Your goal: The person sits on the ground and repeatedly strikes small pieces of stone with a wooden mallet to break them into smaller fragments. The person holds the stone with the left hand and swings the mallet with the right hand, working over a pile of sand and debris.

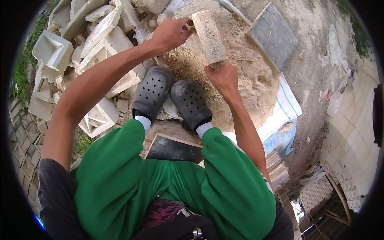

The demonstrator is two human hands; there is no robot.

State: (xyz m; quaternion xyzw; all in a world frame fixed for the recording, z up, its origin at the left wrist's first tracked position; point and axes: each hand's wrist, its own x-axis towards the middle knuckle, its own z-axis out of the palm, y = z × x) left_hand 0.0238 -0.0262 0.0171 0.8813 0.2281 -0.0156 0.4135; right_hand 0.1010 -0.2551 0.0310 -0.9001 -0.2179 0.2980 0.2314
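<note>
My right hand [223,79] is closed round the short handle end of a flat, dusty wooden paddle-like block [209,34]. Metal fasteners dot the middle of the block, which points away from me over a heap of pale tan powder [248,84]. Near the block's far left edge is my left hand [172,35], its fingers curled and the thumb bent toward them. Whatever they may pinch is hidden. The powder lies on a white woven sheet [286,102] with green stripes, just beyond my grey clogs [153,93].
Broken pale plaster-like moulds [106,50] pile up at the left. A square grey slab [273,37] lies at the far right of the powder. Between my legs sits a dark board [175,149]. Light patterned blocks [352,132] stand stacked at the right.
</note>
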